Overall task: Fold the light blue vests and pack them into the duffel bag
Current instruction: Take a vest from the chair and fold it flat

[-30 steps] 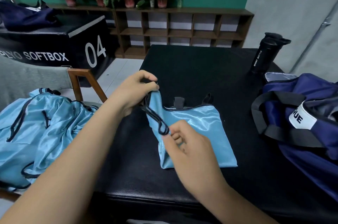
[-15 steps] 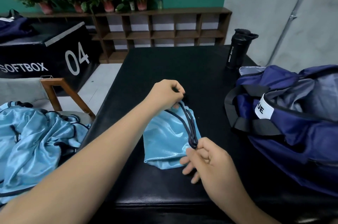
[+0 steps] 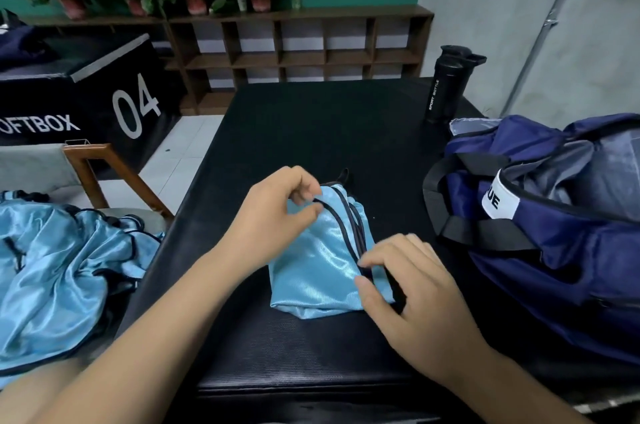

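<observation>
A light blue vest with dark trim lies folded into a small packet on the black table. My left hand pinches its upper left edge at the trim. My right hand pinches the dark trim at the packet's right side. The navy duffel bag stands unzipped on the table's right side, a short gap from the vest. A heap of unfolded light blue vests lies to the left, off the table.
A black sport bottle stands at the table's far right, behind the duffel. A wooden chair holds the vest heap on the left. A black soft box marked 04 and a wooden shelf with plants are beyond.
The vest went from a wide flat fold to a narrower packet, folded over from left to right. Both hands have shifted along the trim and still hold it.
</observation>
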The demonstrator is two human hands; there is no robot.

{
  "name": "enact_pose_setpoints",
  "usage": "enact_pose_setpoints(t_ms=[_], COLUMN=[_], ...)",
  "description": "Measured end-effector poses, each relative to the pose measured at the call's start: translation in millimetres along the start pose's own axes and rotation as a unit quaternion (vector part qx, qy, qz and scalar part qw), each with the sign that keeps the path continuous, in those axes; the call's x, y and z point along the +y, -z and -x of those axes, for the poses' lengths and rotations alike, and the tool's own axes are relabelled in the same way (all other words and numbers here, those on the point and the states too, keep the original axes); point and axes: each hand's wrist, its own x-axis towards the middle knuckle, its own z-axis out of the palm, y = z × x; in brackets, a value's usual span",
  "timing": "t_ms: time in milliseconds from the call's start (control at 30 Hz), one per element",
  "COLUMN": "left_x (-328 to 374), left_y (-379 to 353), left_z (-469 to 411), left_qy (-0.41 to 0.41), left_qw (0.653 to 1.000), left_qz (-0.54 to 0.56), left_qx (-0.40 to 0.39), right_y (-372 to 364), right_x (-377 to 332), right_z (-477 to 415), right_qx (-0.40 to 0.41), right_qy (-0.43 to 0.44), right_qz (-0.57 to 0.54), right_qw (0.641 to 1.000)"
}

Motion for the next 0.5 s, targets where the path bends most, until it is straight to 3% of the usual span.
enact_pose_setpoints(t_ms=[167, 300, 500], left_x=[-4, -12, -18], left_y=[9, 13, 19], left_z=[41, 63, 82], left_qy=[-0.026, -0.024, -0.039], left_qw=[0.995, 0.984, 0.975], left_qz=[-0.032, -0.019, -0.063], left_qx=[-0.090, -0.174, -0.210], right_y=[-11, -14, -14], right_x=[19, 31, 35], right_z=[-12, -8, -1], right_qx=[-0.175, -0.196, -0.215], right_qy=[0.041, 0.034, 0.016], right_qz=[0.006, 0.036, 0.057], right_qw=[0.984, 0.979, 0.975])
